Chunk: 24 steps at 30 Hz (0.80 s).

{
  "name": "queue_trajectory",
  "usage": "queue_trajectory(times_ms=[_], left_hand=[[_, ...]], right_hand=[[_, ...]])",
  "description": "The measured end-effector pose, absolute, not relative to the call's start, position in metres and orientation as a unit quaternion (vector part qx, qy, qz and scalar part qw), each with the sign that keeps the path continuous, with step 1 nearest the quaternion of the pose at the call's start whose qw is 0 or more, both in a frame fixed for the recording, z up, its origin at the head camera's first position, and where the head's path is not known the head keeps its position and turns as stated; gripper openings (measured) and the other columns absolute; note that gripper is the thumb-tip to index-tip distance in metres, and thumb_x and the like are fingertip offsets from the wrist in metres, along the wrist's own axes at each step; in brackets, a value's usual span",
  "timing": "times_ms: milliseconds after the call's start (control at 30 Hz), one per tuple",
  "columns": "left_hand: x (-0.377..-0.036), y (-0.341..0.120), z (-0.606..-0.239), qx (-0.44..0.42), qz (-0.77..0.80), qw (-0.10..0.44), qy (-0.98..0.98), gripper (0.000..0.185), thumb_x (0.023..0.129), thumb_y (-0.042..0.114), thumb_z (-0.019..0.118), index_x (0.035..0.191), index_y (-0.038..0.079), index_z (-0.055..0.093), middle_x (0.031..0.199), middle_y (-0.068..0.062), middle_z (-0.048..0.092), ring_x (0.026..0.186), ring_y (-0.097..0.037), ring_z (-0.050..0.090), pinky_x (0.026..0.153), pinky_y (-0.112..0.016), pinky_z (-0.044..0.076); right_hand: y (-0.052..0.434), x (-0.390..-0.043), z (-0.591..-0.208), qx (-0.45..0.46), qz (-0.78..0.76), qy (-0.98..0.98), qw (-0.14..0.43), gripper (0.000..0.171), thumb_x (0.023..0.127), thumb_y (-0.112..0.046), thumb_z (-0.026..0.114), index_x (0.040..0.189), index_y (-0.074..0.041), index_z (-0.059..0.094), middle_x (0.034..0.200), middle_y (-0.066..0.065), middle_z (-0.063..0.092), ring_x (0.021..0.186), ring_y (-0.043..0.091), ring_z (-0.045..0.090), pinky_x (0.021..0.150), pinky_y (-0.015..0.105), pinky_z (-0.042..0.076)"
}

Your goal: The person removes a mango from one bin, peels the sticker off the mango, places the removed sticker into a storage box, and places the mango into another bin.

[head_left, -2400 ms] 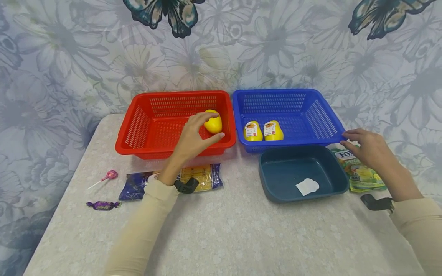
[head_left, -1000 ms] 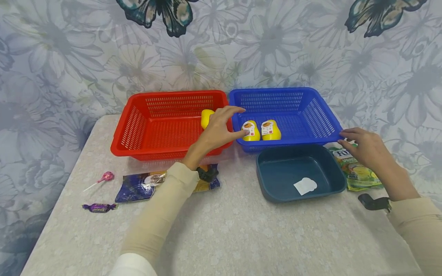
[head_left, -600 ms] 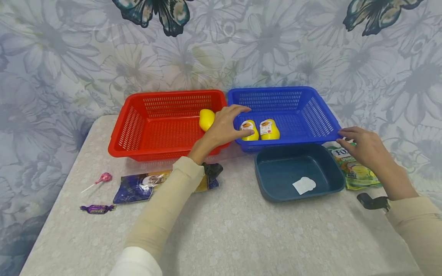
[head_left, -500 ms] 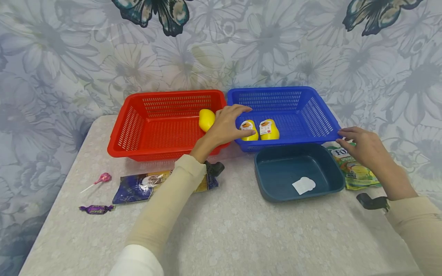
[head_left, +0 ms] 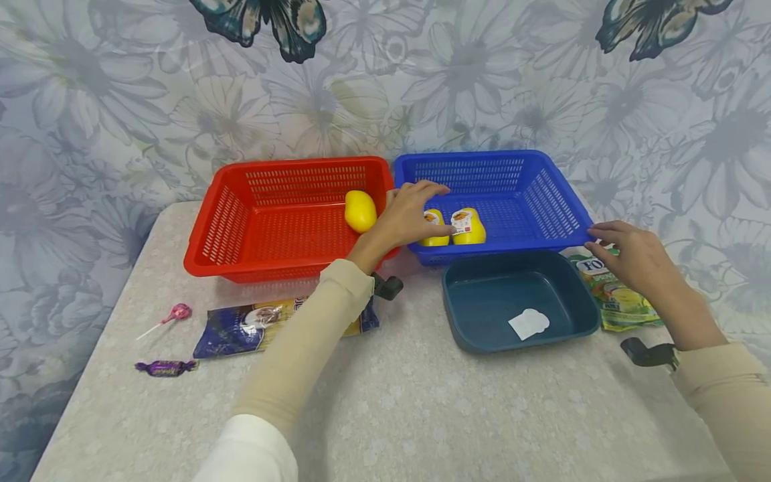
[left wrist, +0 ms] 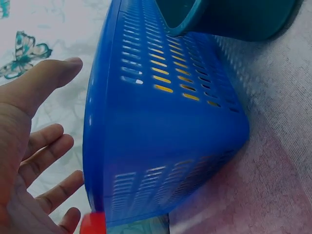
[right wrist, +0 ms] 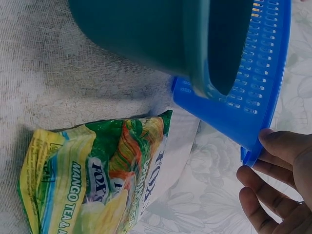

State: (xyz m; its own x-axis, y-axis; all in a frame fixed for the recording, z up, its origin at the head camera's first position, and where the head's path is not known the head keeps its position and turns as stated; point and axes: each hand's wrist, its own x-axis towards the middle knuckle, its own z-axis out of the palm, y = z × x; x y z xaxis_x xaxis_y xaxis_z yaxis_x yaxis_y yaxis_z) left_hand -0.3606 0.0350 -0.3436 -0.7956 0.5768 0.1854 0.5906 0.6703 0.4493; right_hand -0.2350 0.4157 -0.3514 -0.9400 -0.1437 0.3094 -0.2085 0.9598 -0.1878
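My left hand [head_left: 415, 213] reaches over the near left corner of the blue basket [head_left: 560, 194], fingers spread and holding nothing. It covers part of the left yellow egg-shaped container [head_left: 434, 239]; a second one [head_left: 470, 226] stands just to the right. The left wrist view shows the left hand [left wrist: 34, 161] open beside the blue basket [left wrist: 161, 122]. A plain yellow egg [head_left: 360, 211] lies in the red basket [head_left: 205, 258]. My right hand [head_left: 620, 251] pinches the blue basket's front right corner, and the right wrist view shows the right hand [right wrist: 273, 190] round that basket corner [right wrist: 253, 97].
A teal tray [head_left: 464, 328] holding a white paper scrap [head_left: 529, 324] sits in front of the blue basket. A green tea pouch [head_left: 614, 294] lies to its right. A dark blue packet [head_left: 241, 328], a pink lollipop [head_left: 177, 312] and a purple candy [head_left: 164, 367] lie front left.
My left hand let go of the yellow egg in the red basket and moved right, over the yellow containers in the blue basket. The right hand stayed at the basket corner.
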Motion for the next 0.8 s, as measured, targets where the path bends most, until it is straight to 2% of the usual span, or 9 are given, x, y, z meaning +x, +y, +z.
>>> queue_trajectory(times_ms=[433,800], left_hand=[[-0.369,0.062,-0.346,-0.309,-0.215,-0.033,-0.926,0.083,0.081,0.063,0.071,0.152,0.028,0.044,0.156,0.003,0.038,0.139,-0.023,0.030,0.109,-0.053,0.020],[-0.378,0.079,-0.350,-0.316,-0.178,-0.056,-0.930,0.089,0.080,0.060,0.073,0.155,0.027,0.038,0.157,0.001,0.037,0.141,-0.025,0.031,0.114,-0.057,0.017]], right_hand=[[0.416,-0.235,-0.352,0.091,0.114,-0.978,0.152,0.032,0.094,-0.007,0.069,0.118,0.013,0.066,0.119,0.029,0.062,0.095,0.044,0.064,0.075,0.059,0.051],[0.418,-0.235,-0.354,0.090,0.114,-0.978,0.152,0.032,0.093,-0.007,0.070,0.118,0.013,0.066,0.120,0.029,0.062,0.096,0.044,0.064,0.076,0.059,0.052]])
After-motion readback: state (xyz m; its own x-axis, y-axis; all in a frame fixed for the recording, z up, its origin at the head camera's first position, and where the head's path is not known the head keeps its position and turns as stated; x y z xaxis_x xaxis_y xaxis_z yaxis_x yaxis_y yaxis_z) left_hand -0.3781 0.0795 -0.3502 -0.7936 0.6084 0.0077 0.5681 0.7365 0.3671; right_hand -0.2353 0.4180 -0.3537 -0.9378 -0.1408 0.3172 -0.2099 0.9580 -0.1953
